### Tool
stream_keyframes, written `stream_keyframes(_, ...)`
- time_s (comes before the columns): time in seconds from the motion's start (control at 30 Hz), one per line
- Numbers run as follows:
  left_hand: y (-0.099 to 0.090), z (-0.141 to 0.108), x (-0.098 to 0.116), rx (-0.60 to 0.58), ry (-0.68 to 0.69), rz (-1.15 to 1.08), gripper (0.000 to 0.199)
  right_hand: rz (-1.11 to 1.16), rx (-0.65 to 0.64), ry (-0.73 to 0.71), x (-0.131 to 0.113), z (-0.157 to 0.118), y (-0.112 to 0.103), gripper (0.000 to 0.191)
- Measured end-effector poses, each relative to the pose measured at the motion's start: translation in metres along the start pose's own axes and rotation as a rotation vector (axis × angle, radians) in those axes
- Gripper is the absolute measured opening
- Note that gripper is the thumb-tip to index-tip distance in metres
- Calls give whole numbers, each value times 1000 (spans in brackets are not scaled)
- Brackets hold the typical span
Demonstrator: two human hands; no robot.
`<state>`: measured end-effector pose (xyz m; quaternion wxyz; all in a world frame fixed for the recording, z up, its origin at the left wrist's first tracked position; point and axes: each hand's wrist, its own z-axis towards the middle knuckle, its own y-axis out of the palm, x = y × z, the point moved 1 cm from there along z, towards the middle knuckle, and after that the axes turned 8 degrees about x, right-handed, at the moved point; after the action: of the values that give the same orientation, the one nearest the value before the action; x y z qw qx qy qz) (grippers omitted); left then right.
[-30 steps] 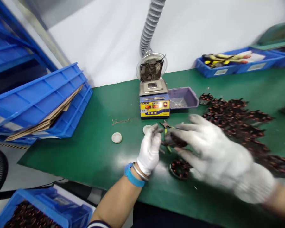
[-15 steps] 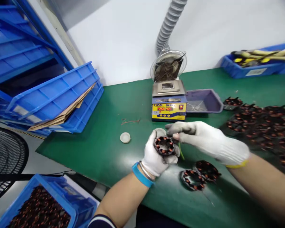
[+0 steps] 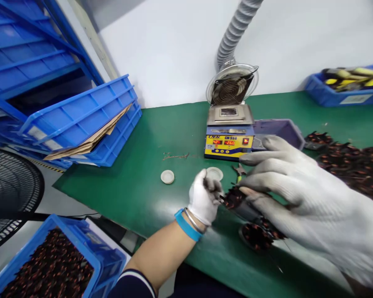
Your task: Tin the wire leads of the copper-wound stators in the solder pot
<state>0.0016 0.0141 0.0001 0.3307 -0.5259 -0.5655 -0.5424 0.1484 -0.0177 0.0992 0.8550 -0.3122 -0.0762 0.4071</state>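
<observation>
A stator with dark, copper-wound coils [image 3: 233, 198] is tilted between my gloved hands, above the green table. My right hand [image 3: 294, 194] looms large over its right side. The thumb and forefinger close at the stator while the other fingers fan out. Curled into a pinch at its left edge is my left hand [image 3: 203, 198]; what lies between those fingertips is hidden. Below, two more stators [image 3: 256, 238] lie on the table, partly covered by my right hand. Green-handled cutters [image 3: 240, 170] lie just beyond the held stator.
A yellow-fronted heating unit [image 3: 229, 142] stands at the back beside a purple tray [image 3: 281, 126]. Many stators [image 3: 357, 165] crowd the right. Two white dishes [image 3: 167, 177] sit mid-table. Blue crates [image 3: 83, 114] and a fan [image 3: 14, 194] are left, above a bin of stators [image 3: 49, 265].
The stator has tipped over and shifted right, out of my left palm. My left fingers have curled closed. My right hand has come nearer the camera, and the view has shifted slightly.
</observation>
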Motion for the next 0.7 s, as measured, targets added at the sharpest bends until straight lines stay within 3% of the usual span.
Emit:
stream_keyframes(0.1, 1, -4, 6, -255, -289, -119, 59, -36, 11, 2, 3, -1, 0, 10)
stream_keyframes(0.17, 1, -10, 15, -391, -398, -255, 38, -64, 12, -8, 10, -3, 0, 11)
stream_keyframes(0.2, 1, -12, 20, -404, -398, -349, 26, -72, 13, -22, 12, -3, -1, 9)
stream_keyframes(0.27, 0, -13, 28, -312, -306, -550, 18, -86, 29, -67, 14, -2, -5, 4)
stream_keyframes(0.37, -1, -11, 30, -60, -189, -748, 27, -44, 30, -89, 9, 0, -9, 5)
stream_keyframes(0.4, 0, -10, 28, -35, -222, -744, 33, -24, 25, -74, 7, 1, -9, 6)
stream_keyframes(0.43, 1, -10, 26, -70, -302, -704, 36, -5, 19, -53, 6, 0, -8, 6)
stream_keyframes(0.5, 4, -12, 20, -289, -527, -554, 42, 21, 16, -25, 6, -2, -5, 4)
stream_keyframes(0.57, 5, -15, 15, -473, -619, -412, 48, 45, 10, 16, 8, -6, -1, 2)
stream_keyframes(0.6, 5, -16, 14, -491, -577, -376, 47, 64, 13, 44, 10, -7, 2, 3)
stream_keyframes(0.7, 2, -15, 12, -353, -350, -372, 43, 116, 20, 267, 15, -11, 7, 17)
